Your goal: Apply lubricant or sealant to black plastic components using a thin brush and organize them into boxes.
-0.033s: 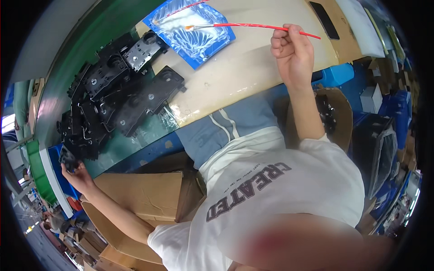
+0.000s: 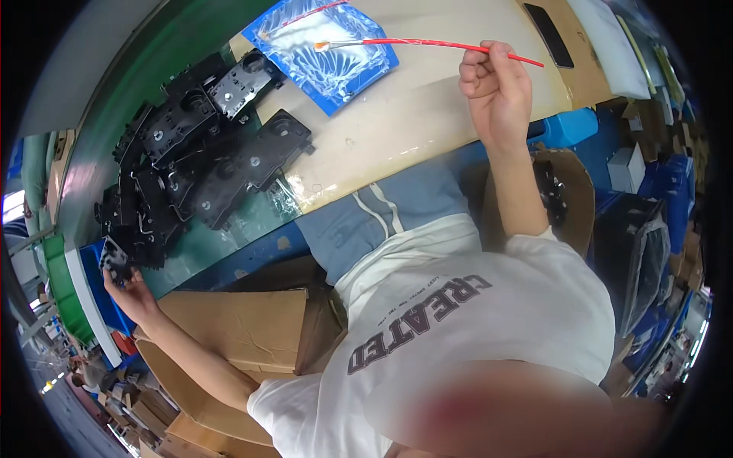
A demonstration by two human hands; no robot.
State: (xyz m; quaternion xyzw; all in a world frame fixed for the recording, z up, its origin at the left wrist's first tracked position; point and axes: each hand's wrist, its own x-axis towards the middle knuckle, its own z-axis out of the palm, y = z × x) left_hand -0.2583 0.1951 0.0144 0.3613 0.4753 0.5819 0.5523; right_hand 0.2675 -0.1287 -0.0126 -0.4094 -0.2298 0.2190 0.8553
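Paintbrush (image 2: 431,43), slim and red-handled, lies level in the right hand (image 2: 500,95), whose grip is pinched on the rear of the shaft with thumb and forefinger. A silvery ferrule leads to short orange-tan bristles (image 2: 321,46), held over a flat blue panel (image 2: 336,105) streaked with white, paste-like smears; whether they touch it cannot be told. A second red-handled brush (image 2: 317,12) slants across the panel's far side.

At lower left, the left hand's grip is clamped on a small black part (image 2: 116,259) — angular, with paler grey facets — just beside a heap of black moulded housings (image 2: 256,156). These look like hard matte plastic, ribbed and notched, with round recesses and shiny disc-shaped details.

The surface (image 2: 359,153) is smooth pale cream under the panel and glossy green under most of the heap. A thin dark phone (image 2: 548,34) lies at the far right — rectangular, round-cornered. Creased brown cardboard boxes (image 2: 237,324) stand below the near edge.
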